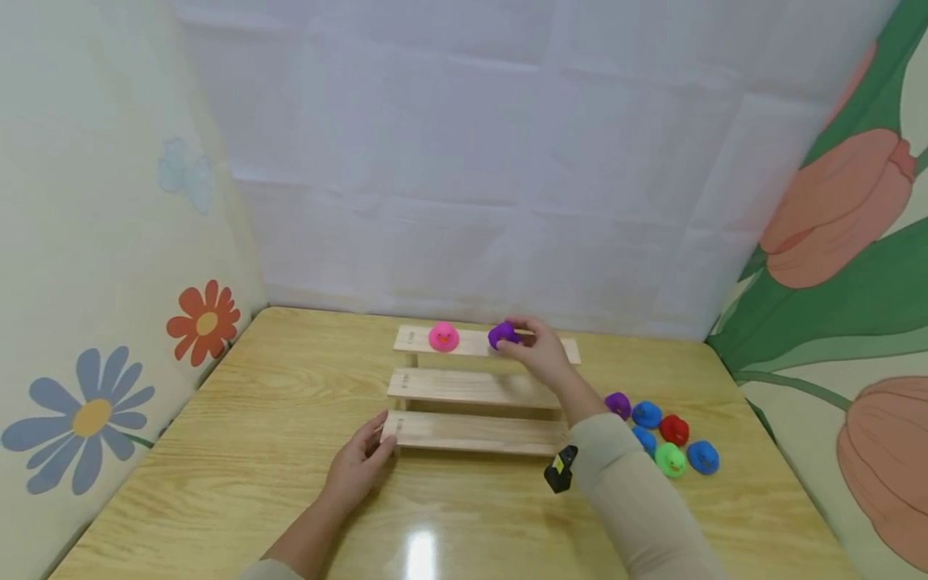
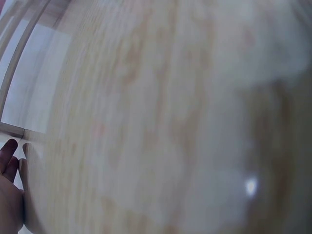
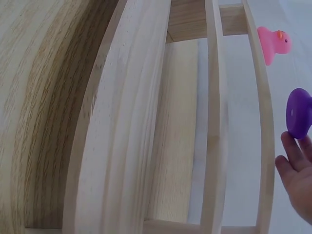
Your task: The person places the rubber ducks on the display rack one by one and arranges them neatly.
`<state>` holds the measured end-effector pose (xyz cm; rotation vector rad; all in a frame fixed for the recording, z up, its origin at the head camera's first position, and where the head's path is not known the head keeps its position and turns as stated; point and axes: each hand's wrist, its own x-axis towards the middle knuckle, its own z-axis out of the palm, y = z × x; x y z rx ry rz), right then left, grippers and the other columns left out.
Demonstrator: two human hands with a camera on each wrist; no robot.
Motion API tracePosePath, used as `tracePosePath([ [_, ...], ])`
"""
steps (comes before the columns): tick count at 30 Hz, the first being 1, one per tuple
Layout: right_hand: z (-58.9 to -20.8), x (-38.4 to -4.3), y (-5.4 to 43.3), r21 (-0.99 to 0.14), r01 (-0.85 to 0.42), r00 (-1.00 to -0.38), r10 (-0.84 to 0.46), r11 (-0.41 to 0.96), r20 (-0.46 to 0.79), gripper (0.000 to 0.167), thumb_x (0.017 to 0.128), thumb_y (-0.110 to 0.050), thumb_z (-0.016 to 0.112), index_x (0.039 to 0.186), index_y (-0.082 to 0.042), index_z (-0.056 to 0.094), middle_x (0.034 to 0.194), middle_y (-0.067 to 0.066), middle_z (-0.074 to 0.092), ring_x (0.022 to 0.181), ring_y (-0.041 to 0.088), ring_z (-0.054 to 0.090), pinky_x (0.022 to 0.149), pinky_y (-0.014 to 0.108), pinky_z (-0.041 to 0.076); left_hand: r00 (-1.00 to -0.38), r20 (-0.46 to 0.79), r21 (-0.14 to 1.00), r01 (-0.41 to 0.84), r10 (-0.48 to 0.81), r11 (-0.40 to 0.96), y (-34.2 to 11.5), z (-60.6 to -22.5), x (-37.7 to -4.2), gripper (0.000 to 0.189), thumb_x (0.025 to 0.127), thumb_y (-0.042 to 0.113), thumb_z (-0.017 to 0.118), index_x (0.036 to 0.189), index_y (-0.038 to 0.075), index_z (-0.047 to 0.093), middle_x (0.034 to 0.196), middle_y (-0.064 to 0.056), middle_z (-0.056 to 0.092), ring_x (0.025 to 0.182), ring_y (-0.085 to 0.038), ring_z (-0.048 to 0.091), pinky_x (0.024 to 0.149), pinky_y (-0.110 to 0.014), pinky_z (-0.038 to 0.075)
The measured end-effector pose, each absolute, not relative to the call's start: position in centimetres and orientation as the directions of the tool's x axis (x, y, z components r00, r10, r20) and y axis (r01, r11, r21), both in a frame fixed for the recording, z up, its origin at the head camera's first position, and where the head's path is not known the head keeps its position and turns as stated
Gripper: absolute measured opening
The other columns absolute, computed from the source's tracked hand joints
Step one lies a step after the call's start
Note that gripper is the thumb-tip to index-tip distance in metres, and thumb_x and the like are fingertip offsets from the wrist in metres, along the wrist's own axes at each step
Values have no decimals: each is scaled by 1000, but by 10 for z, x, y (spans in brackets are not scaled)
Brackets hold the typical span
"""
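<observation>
A pink rubber duck sits near the left end of the top step of a three-step wooden rack. My right hand pinches a purple rubber duck over the same step, right of the pink one. In the right wrist view, the purple duck shows its flat base, tilted and apart from the step's edge, with fingertips against it. My left hand holds the left end of the bottom step, thumb at its front corner. The left wrist view shows part of that hand low at the left.
Right of the rack lie several rubber ducks, among them a purple one, a red one, a green one and a blue one. A black object with a yellow mark is by my right sleeve. White sheeting hangs behind the table.
</observation>
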<state>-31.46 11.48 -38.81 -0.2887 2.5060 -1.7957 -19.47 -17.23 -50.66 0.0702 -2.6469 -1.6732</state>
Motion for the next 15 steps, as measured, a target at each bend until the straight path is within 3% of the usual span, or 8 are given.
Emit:
tracePosePath([
  [15,-392,-323,102,-919,-143,-976,-206,368,70,52,88,-12,72,135,-2,54,140,18,53,125,36,57,103,42,50,-998,-4,901,-28,-55,433,-171,-506,-193,54,101,28,56,149,8,40,135,-22,59,129,-36,54,110,-51,41],
])
